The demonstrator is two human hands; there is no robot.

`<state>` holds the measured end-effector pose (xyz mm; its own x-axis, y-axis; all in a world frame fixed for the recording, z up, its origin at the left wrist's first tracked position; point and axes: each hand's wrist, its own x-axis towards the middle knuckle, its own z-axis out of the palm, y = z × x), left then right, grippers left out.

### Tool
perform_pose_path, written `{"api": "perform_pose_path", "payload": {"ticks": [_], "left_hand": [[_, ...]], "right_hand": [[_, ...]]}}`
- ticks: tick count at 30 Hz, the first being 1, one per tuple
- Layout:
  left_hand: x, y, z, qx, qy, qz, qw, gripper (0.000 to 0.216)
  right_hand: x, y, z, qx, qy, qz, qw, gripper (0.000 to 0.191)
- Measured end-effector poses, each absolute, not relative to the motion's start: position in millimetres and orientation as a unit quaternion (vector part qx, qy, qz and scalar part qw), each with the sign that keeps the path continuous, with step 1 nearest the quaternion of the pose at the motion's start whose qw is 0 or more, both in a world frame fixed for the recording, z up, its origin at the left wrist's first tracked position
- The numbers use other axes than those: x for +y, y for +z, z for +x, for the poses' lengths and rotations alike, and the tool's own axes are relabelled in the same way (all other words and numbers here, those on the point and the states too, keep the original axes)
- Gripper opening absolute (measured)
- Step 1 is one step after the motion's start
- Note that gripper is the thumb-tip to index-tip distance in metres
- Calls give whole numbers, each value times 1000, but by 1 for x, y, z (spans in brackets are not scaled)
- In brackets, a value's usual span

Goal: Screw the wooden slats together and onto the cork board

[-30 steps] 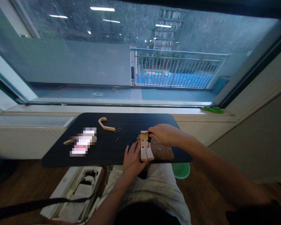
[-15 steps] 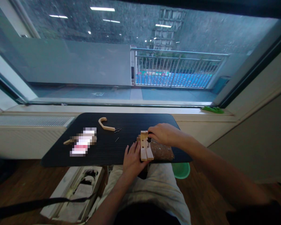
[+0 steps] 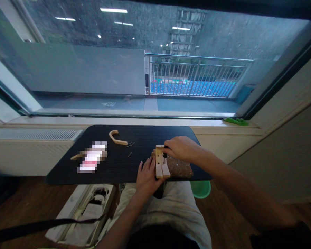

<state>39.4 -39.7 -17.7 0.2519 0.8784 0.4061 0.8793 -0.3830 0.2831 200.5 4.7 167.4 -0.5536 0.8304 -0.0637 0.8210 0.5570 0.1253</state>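
Observation:
Near the table's front edge, my left hand [image 3: 146,178] steadies a pale wooden piece [image 3: 159,166] with dark round holes, its fingers along the left side and its thumb at the near end. A second curved light strip lies alongside it. Both rest by a brown speckled block [image 3: 180,167]. My right hand [image 3: 181,148] is closed around a small black tool [image 3: 165,154], whose lower end meets the wood; the fingers hide most of it, so its exact kind is unclear.
A hook-shaped wooden piece [image 3: 116,138] and several screws [image 3: 131,144] lie on the black table [image 3: 140,133]. Left of them is a blurred-out bright object [image 3: 92,159] over a wooden stick. A green basin [image 3: 200,189] and an open box [image 3: 80,214] sit below.
The black tool and my right fingers have shifted very slightly at the wood. My left hand and the wooden pieces stay in place.

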Motion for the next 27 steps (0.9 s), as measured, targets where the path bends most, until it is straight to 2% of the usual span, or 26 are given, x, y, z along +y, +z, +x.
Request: {"api": "perform_pose_path", "payload": {"ticks": [10, 27], "left_hand": [[-39, -19, 39, -555, -262, -789, -11, 85], [-38, -23, 38, -555, -257, -791, -9, 88]], "right_hand": [[4, 169, 198, 871, 37, 484, 74, 43], [4, 168, 197, 877, 29, 477, 52, 47]]}}
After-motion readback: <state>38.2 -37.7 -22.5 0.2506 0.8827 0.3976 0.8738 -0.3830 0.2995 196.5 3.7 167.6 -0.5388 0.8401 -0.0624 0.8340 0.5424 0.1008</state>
